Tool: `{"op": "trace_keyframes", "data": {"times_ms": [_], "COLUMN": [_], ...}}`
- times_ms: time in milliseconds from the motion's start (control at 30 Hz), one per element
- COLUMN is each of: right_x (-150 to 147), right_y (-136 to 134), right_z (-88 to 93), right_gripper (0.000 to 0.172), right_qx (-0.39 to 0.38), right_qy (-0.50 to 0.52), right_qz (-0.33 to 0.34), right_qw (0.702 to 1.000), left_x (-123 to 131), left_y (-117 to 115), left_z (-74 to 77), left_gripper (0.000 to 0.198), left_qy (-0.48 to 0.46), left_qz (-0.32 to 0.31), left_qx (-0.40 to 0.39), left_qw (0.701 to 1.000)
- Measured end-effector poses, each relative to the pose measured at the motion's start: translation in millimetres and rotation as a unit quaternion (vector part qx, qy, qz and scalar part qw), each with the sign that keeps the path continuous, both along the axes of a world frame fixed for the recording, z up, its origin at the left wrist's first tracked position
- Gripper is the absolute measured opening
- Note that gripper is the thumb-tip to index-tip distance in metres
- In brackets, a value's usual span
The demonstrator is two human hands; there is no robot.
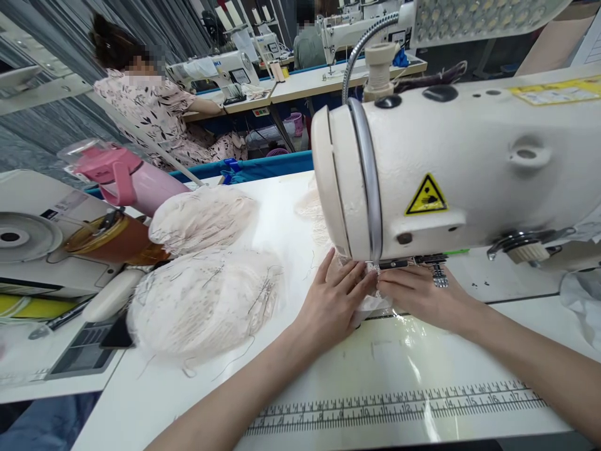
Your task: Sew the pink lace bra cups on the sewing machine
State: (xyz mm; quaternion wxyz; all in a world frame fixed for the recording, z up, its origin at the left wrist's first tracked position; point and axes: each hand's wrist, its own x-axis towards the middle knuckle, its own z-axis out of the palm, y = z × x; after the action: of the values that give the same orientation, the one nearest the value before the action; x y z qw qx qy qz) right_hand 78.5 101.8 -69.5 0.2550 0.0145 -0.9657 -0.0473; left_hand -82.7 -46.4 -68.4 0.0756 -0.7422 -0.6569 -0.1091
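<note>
A white sewing machine (pixel 422 163) stands over the right half of the table, its head above my hands. Under the needle area lies a piece of pale lace fabric (pixel 375 302). My left hand (pixel 332 294) rests on this lace, fingers stretched out and a little apart. From the right, my right hand (pixel 425 295) reaches in with its fingers together, pinching the lace edge by the presser foot. The fingertips of both hands almost meet there. The machine head covers part of the fabric behind them.
Two piles of pale lace pieces, a front pile (pixel 201 307) and a back pile (pixel 201 216), lie left of my hands. Beyond them lean a pink bottle (pixel 136 178) and an amber container (pixel 110 238). A printed ruler (pixel 375 410) runs along the near edge. Co-workers sit beyond.
</note>
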Motion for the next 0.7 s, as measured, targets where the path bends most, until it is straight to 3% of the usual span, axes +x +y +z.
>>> {"op": "trace_keyframes", "data": {"times_ms": [133, 400, 567, 700], "right_x": [0.9, 2.6, 1.5, 2.4], "right_y": [2.9, 9.6, 7.7, 4.3], "right_z": [-1.4, -9.2, -5.0, -7.1], "right_gripper": [0.025, 0.026, 0.024, 0.03], "right_qx": [0.018, -0.029, 0.022, 0.032], "right_qy": [0.003, -0.009, -0.003, -0.016], "right_qz": [-0.005, -0.001, 0.016, 0.002], "right_qw": [1.0, 1.0, 1.0, 0.999], "left_x": [2.9, 3.6, 0.7, -5.1], "left_y": [0.5, 1.3, -1.3, -2.8], "left_z": [0.4, -2.8, -4.3, -2.3], "left_gripper": [0.048, 0.045, 0.039, 0.039], "left_qy": [0.007, 0.007, 0.015, 0.015], "left_qz": [0.017, 0.035, -0.031, -0.05], "left_qx": [0.0, 0.0, 0.051, 0.041], "left_qw": [1.0, 0.999, 0.998, 0.998]}}
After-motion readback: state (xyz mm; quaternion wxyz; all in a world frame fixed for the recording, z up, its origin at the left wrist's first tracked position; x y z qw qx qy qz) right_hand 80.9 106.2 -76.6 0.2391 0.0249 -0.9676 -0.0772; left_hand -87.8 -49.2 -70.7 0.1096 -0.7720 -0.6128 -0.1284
